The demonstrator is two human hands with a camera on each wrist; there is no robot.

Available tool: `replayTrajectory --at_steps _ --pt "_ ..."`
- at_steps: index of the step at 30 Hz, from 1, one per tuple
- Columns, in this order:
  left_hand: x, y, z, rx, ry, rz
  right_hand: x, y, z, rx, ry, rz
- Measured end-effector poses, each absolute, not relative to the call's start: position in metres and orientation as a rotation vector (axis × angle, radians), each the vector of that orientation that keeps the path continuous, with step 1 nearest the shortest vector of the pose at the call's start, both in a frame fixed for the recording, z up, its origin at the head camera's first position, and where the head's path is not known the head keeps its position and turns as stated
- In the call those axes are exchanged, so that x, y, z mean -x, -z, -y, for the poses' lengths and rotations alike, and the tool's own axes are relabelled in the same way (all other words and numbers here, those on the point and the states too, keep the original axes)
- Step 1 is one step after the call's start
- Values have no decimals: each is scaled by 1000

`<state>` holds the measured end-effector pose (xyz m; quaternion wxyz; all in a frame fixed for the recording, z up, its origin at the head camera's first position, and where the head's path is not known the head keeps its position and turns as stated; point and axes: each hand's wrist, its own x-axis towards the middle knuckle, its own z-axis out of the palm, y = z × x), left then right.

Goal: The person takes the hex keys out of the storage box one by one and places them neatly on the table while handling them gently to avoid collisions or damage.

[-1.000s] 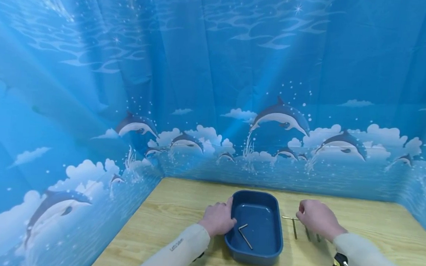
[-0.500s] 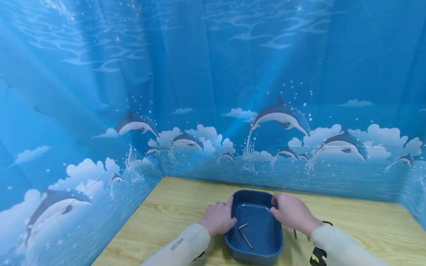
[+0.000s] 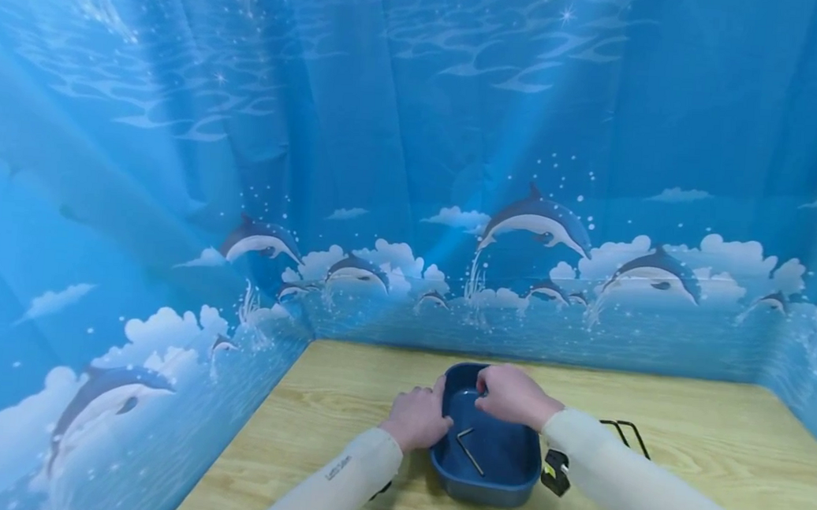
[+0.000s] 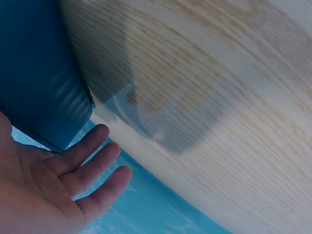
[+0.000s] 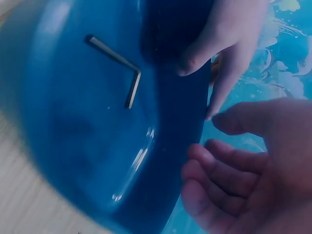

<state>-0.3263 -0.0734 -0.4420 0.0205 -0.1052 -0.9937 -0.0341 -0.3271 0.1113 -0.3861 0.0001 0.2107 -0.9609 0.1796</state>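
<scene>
A dark blue rectangular tray (image 3: 499,483) stands on the table with an L-shaped hex key (image 3: 470,453) lying in it. My left hand (image 3: 417,419) holds the tray's left wall, thumb over the inside and other fingers outside. In the left wrist view, several fingers (image 4: 90,168) of that hand extend loosely beside the tray. Above the tray's far part is my right hand (image 3: 516,395), its fingers curled and its thumb apart from the index finger in the right wrist view. Nothing shows between those fingertips (image 5: 200,153), but the inside of the hand is partly hidden.
More hex keys (image 3: 624,433) lie on the wooden table (image 3: 342,393) to the right of the tray, partly behind the right sleeve (image 3: 621,467). A blue curtain (image 3: 412,208) with printed dolphins surrounds the table's back and sides.
My right hand has moved left from above the loose hex keys, across the tray's right rim, to over the tray. The left hand and the tray stay in place.
</scene>
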Motion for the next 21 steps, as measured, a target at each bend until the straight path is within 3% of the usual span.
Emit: replayTrajectory --at_steps 13,21 --pt "330 441 76 362 111 3070 342 394 -86 -872 -542 3189" --pt "332 440 76 369 91 3048 350 402 -75 -835 -506 3281"
